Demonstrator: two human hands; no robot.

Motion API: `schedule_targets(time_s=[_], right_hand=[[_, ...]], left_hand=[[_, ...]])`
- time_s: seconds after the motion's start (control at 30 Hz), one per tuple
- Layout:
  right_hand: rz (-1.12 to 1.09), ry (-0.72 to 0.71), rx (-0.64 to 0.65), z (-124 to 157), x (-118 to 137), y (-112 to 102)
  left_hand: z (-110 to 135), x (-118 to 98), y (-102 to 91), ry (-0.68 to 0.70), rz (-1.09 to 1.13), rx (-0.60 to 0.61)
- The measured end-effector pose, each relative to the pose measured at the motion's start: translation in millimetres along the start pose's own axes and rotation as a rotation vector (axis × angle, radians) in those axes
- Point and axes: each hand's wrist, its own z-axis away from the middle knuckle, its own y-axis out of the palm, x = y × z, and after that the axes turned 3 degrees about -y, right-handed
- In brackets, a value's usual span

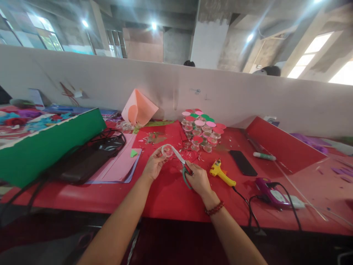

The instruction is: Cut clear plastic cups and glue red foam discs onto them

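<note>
My left hand (154,163) is closed round a small clear plastic cup (167,150), held just above the red table (171,198). My right hand (197,179) grips green-handled scissors (182,163); their blades point up and left and meet the cup's rim. A red bead bracelet sits on my right wrist. Small clear scraps lie on the table beneath the cup.
A pile of small cups with pink, red and green lids (202,130) stands behind. A yellow glue gun (220,173), a black phone (243,162), a purple tool with a cable (271,191), a black bag (91,158), pink paper (139,108) and a green board (46,143) surround me.
</note>
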Motion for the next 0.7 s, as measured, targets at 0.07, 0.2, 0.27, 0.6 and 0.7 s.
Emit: schedule_targets(time_s=[0.07, 0.2, 0.27, 0.6, 0.7], right_hand=[[-0.014, -0.003, 0.007, -1, 2, 0], [-0.156, -0.020, -0.014, -2, 4, 2], [-0.254, -0.030, -0.019, -2, 4, 4], [-0.429, 0.044, -0.015, -6, -4, 10], [-0.356, 0.033, -0.053, -7, -4, 7]], left_hand=[[0, 0, 0.2, 0.008, -0.004, -0.004], [0, 0, 0.3, 0.007, -0.006, -0.005], [0, 0, 0.1, 0.010, -0.012, -0.001], [3, -1, 5.2, 0.006, -0.014, 0.044], [3, -1, 3.3, 0.017, -0.007, 0.037]])
